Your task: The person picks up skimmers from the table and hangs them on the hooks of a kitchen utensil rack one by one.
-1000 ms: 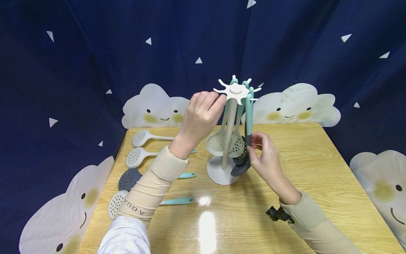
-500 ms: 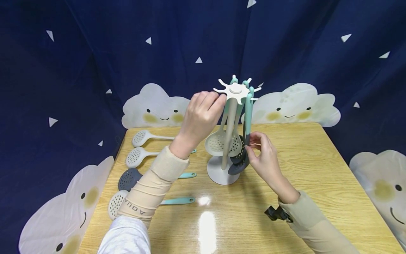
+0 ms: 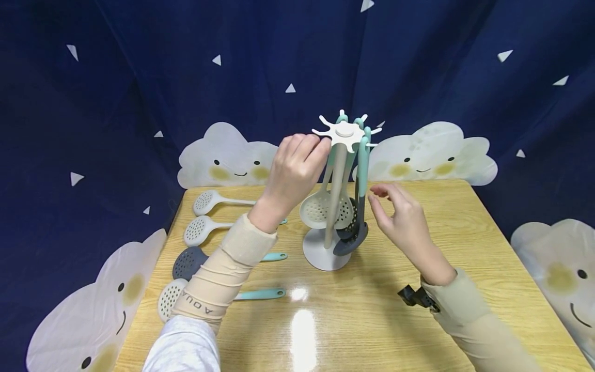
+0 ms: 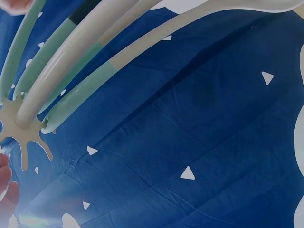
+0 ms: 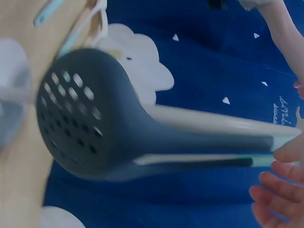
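Observation:
A white utensil stand rises upright near the table's back edge, with hooks round its top. My left hand has curled fingers at one hook and pinches it; in the left wrist view those fingertips appear at the edge beside the hooked disc. Pale slotted spoons and dark ones hang by mint handles on the back and right hooks. My right hand is just right of the nearest dark slotted utensil, its fingers parted and apart from the handle.
Several skimmers lie in a row on the left of the wooden table, among them a dark one and a pale one, partly hidden by my left sleeve. A dark blue curtain with cloud shapes stands behind the table.
My right hand has let go of the nearest dark utensil and drawn back to the right. That utensil hangs a little further left. My left hand has stayed in place.

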Available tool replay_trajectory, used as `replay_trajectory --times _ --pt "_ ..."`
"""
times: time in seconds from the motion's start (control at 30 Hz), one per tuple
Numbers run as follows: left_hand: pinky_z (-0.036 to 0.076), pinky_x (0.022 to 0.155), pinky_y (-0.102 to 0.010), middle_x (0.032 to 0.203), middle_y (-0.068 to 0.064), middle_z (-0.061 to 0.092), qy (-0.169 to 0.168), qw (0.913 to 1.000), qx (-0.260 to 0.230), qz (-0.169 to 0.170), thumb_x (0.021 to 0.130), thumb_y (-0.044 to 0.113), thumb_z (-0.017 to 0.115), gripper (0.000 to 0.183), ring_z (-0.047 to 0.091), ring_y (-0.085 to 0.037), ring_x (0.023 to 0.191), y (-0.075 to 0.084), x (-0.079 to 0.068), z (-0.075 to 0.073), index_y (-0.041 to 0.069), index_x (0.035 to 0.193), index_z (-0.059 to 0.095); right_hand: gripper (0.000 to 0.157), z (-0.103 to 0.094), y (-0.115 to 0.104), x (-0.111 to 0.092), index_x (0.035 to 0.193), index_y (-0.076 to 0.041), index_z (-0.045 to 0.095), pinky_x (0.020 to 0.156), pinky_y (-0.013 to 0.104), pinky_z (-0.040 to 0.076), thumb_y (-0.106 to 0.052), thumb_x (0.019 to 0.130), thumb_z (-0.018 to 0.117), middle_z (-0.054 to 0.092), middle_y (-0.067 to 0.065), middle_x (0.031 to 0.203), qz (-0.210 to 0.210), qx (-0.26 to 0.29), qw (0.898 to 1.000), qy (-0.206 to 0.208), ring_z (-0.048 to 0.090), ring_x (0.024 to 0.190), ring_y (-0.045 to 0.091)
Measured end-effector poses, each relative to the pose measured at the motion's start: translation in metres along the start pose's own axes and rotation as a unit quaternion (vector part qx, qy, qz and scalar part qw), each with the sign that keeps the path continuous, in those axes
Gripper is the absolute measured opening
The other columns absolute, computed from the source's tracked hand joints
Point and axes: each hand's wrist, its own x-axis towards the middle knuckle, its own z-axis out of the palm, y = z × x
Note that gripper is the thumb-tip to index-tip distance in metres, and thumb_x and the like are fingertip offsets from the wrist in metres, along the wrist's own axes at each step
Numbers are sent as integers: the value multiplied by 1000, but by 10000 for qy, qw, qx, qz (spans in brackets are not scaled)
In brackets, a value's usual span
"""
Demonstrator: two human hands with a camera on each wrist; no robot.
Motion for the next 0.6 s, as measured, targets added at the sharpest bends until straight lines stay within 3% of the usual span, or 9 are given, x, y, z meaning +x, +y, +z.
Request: replay_trajectory --times 0.33,0.6 --pt "43 66 -32 79 -7 55 2 10000 31 14 89 5 55 6 50 -24 70 -1 1 0 2 88 60 20 -18 0 45 103 4 61 77 45 42 -1 83 62 60 20 96 -812 -634 9894 1026 55 85 37" --pt "44 67 -32 79 -8 55 -5 10000 11 15 88 5 56 5 50 -24 70 -1 0 -1 2 89 60 20 -21 3 74 104 2 62 73 45 39 -1 84 61 59 19 98 -1284 -819 9811 1195 52 86 38"
